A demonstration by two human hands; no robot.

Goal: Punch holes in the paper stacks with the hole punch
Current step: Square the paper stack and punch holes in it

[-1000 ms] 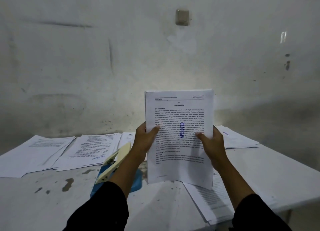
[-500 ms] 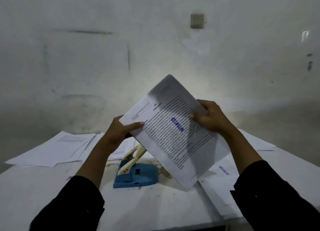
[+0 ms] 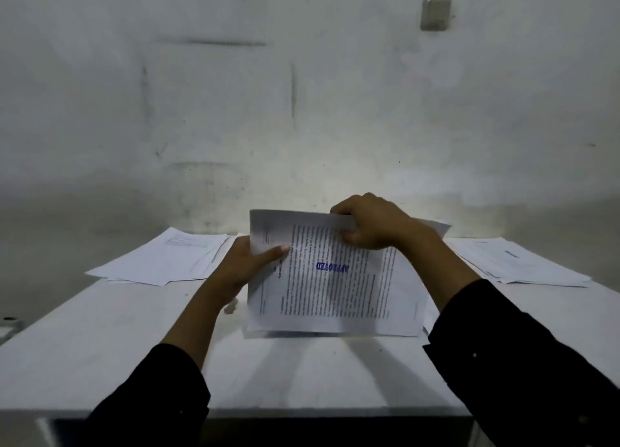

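A stack of white printed paper sheets with a blue "APPROVED" stamp (image 3: 330,275) is held in both hands, turned sideways so the lines of text run vertically and the stamp reads upside down. Half a second ago it hung as a tilted diamond in the air; a second ago it stood upright. Now its long lower edge sits level, at or just above the white tabletop (image 3: 302,373); contact cannot be told for sure. This looks like squaring the sheets before punching.

The left hand (image 3: 250,265) grips the stack's left edge, thumb pressed across the front of the top sheet, the other fingers hidden behind the paper. The right hand (image 3: 369,223) closes over the top edge, fingers (image 3: 345,208) curled down behind it and thumb pinching the front. Both arms wear dark long sleeves.

The blue hole punch, seen below the left hand a moment ago, is out of sight now, probably hidden behind the stack and left forearm, so punching has not begun and the aligned edge has yet to go into it.

Beyond the left fingers lies a loose spread of white printed sheets (image 3: 167,259). Beyond the right fingers lies another pile of white sheets (image 3: 523,265). Behind all stands a scuffed pale wall (image 3: 302,94)
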